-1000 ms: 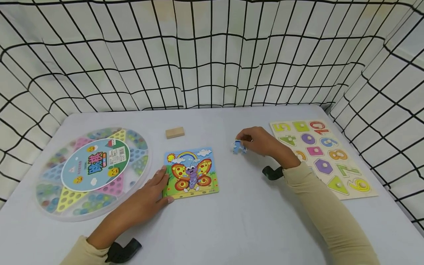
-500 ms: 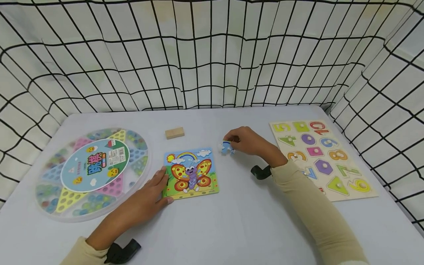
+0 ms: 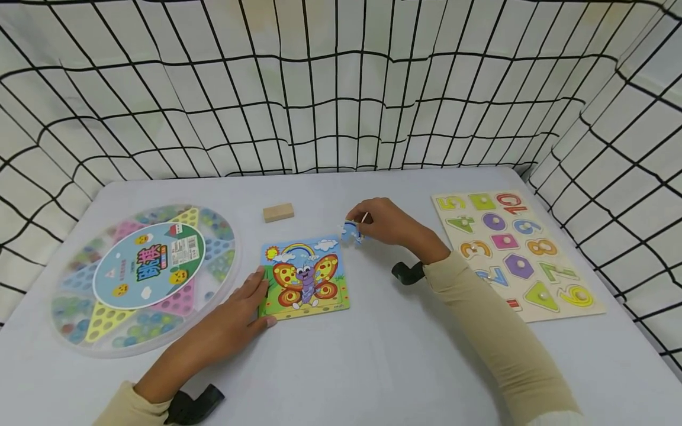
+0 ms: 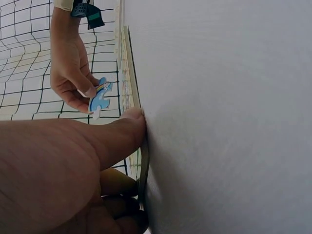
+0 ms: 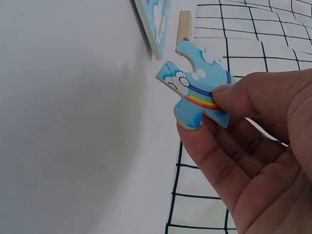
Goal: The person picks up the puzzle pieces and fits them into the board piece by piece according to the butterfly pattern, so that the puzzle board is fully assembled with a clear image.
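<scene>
A butterfly jigsaw puzzle (image 3: 303, 278) in a thin board lies flat on the table in the head view. My left hand (image 3: 234, 316) rests at its left side, fingers along the edge and thumb by the near corner. In the left wrist view the left thumb (image 4: 122, 139) touches the edge of the board. My right hand (image 3: 389, 222) pinches a jigsaw piece (image 3: 351, 232) in the air just beyond the puzzle's far right corner. Close up in the right wrist view, the piece (image 5: 200, 87) is light blue with a rainbow band and white clouds, held between thumb and fingertips.
A round marble board game (image 3: 149, 278) under a clear cover stands at the left. A small wooden block (image 3: 278, 213) lies behind the puzzle. At the right is a number-and-shape peg board (image 3: 519, 254). Black netting (image 3: 341, 106) encloses the table's back and sides.
My right hand has carried the jigsaw piece leftward from near the peg board to beside the puzzle. The left hand has stayed at the puzzle's edge, and the head view has shifted slightly.
</scene>
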`<state>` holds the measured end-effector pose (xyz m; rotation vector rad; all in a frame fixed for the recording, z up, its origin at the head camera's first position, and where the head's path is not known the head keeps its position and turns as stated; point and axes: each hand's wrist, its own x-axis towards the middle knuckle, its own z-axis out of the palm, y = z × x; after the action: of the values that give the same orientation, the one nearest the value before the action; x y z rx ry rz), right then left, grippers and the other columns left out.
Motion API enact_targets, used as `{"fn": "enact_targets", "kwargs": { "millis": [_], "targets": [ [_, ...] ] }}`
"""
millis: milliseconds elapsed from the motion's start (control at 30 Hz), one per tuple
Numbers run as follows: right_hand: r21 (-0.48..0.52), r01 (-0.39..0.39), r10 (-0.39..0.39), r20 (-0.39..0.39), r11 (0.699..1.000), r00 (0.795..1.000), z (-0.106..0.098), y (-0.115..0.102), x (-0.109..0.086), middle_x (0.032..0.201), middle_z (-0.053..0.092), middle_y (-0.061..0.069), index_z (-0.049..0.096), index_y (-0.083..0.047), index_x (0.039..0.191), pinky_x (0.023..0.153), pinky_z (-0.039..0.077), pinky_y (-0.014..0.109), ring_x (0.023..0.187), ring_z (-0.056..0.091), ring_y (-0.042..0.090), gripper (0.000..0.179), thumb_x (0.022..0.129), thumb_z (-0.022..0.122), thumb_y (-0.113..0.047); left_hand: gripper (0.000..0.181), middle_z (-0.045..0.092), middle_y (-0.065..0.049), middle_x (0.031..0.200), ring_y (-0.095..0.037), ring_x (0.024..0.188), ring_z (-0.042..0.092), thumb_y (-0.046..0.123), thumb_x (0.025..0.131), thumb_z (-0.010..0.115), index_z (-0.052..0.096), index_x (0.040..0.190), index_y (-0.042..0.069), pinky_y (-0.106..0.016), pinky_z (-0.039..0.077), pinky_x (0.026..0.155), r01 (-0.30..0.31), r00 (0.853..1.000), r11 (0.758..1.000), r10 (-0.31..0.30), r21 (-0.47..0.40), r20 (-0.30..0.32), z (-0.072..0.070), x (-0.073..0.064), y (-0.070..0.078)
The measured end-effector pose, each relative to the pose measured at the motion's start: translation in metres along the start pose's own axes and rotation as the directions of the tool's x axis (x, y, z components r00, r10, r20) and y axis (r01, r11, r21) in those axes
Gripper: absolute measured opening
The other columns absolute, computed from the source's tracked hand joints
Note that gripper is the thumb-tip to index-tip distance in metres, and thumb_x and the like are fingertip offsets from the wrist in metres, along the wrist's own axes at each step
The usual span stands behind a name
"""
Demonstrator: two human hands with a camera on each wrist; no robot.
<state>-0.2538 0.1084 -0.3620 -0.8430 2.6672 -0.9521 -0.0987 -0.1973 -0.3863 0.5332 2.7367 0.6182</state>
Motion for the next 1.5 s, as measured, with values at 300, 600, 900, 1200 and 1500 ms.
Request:
{"fn": "enact_targets", "kwargs": {
  "millis": [300,600,900,1200,1500],
  "targets": [
    [0.017,0.009,-0.009,0.018,1.000,1.000,0.004,-0.010,0.007,0.105,0.067,0.007,0.068,-0.002,0.118,0.073,0.052,0.027,0.088,0.061,0.019,0.025,0.094,0.061,-0.002,0.078,0.008,-0.023,0.159,-0.044,0.143,0.012,0.033,0.096,0.062,0.022,0.151,-0.007,-0.061,0.026,0.107,-0.002,1.000,1.000,0.002,-0.005,0.008,0.000,0.001,0.001],
    [0.017,0.029,-0.029,0.012,0.999,1.000,0.010,-0.014,0.012,0.106,0.067,0.007,0.068,-0.002,0.118,0.073,0.052,0.026,0.089,0.061,0.019,0.025,0.094,0.061,-0.002,0.079,0.008,-0.022,0.160,-0.044,0.143,0.012,0.033,0.096,0.062,0.022,0.151,-0.006,-0.061,0.027,0.107,-0.012,1.000,1.000,0.012,-0.004,0.005,-0.001,0.001,0.000],
    [0.048,0.089,-0.090,0.001,0.995,0.996,0.014,-0.025,0.021,0.106,0.068,0.005,0.069,-0.003,0.117,0.074,0.052,0.025,0.087,0.062,0.016,0.025,0.094,0.062,-0.004,0.078,0.009,-0.024,0.159,-0.044,0.143,0.013,0.030,0.096,0.063,0.023,0.150,-0.009,-0.060,0.027,0.107,-0.018,1.000,1.000,0.018,-0.006,-0.001,-0.001,0.001,-0.001],
    [0.076,0.105,-0.108,0.036,0.992,0.994,0.024,-0.038,0.028,0.108,0.068,0.005,0.069,-0.003,0.118,0.081,0.051,0.023,0.092,0.062,0.015,0.025,0.094,0.062,-0.003,0.077,0.010,-0.025,0.158,-0.045,0.143,0.014,0.030,0.095,0.064,0.024,0.149,-0.009,-0.060,0.029,0.106,-0.016,1.000,1.000,0.016,-0.005,-0.006,0.000,0.001,0.000],
    [0.037,0.110,-0.113,0.075,0.993,0.991,0.030,-0.052,0.033,0.108,0.068,0.004,0.070,-0.004,0.116,0.080,0.050,0.021,0.095,0.062,0.014,0.023,0.095,0.061,-0.004,0.079,0.010,-0.023,0.159,-0.044,0.143,0.013,0.032,0.095,0.064,0.023,0.150,-0.008,-0.059,0.029,0.107,0.001,1.000,1.000,-0.001,-0.017,0.001,-0.002,0.000,0.001]
  ]
}}
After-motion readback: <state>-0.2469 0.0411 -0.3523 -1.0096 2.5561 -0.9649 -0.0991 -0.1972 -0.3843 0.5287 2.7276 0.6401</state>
